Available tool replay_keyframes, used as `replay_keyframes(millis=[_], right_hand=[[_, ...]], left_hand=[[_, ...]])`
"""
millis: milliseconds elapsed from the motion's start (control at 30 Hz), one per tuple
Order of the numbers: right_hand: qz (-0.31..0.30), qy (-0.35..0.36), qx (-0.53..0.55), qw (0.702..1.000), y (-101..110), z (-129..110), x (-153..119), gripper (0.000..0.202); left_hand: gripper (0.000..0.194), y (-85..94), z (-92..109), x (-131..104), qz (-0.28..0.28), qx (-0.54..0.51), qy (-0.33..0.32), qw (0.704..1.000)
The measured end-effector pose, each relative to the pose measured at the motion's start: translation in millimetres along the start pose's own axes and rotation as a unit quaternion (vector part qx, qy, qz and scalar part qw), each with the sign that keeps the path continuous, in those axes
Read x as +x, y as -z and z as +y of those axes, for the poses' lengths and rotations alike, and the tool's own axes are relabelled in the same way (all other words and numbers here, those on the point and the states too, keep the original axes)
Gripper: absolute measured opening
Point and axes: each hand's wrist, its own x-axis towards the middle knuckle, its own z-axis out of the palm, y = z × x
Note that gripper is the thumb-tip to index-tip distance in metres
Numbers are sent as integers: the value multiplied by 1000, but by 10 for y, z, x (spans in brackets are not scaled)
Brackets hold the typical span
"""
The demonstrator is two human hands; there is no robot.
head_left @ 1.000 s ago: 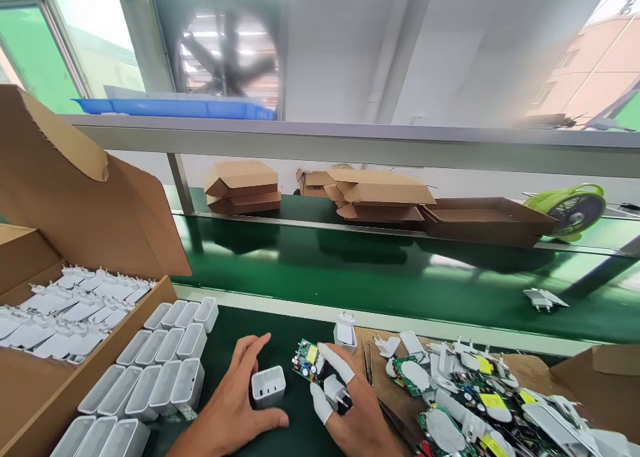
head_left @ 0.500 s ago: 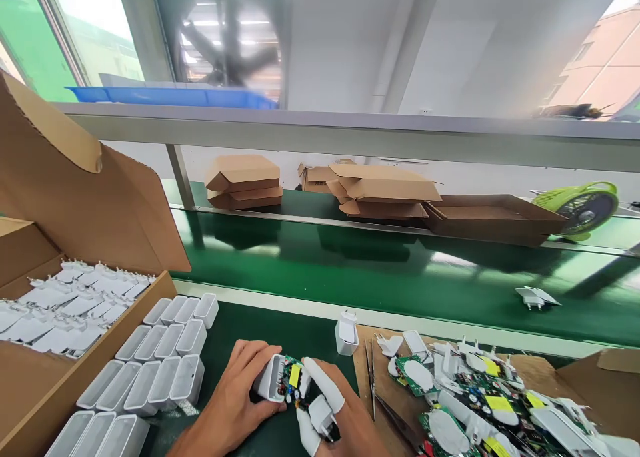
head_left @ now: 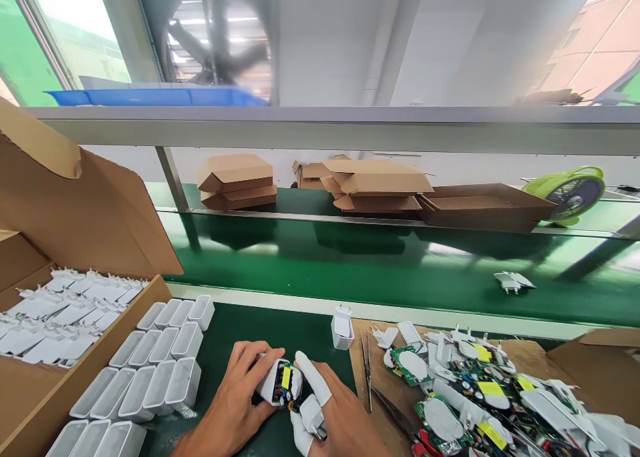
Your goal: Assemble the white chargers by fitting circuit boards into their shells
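**Board went partly into case**

The left hand [head_left: 233, 397] was clamped on the white case [head_left: 268, 382], at the near middle. The right hand [head_left: 345, 413] had its covered fingers closed around the plug [head_left: 312, 413]. Between the hands, the board [head_left: 285, 379] had just moved deeper into the case, so less of it stayed outside. Right of them lay tweezers [head_left: 369, 373] and a parts pile [head_left: 493, 393]; left, the open cases [head_left: 161, 385].

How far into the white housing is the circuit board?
The circuit board is not fully in: its yellow patch shows outside the white housing held in the left hand. How deep it sits is hidden.
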Motion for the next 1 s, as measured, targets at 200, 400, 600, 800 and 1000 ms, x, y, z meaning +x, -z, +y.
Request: replay_keyframes(millis=[200,400,600,800,1000], right_hand=[[-22,-3,-1,1000,48,-40,13,75],[-21,-14,-13,1000,60,-57,-9,59],[-11,32,-36,999,-55,37,-60,54],[-40,51,-104,992,-14,-48,-33,36],[-49,67,-144,986,30,-135,-22,46]], left_hand=[[62,-7,-3,1,-2,5,-5,1000],[62,-20,-14,-32,5,14,-12,1000],[61,3,16,-26,-2,36,-23,999],[57,-17,-139,-128,20,69,-73,995],[51,-39,-298,-189,41,101,-124,986]])
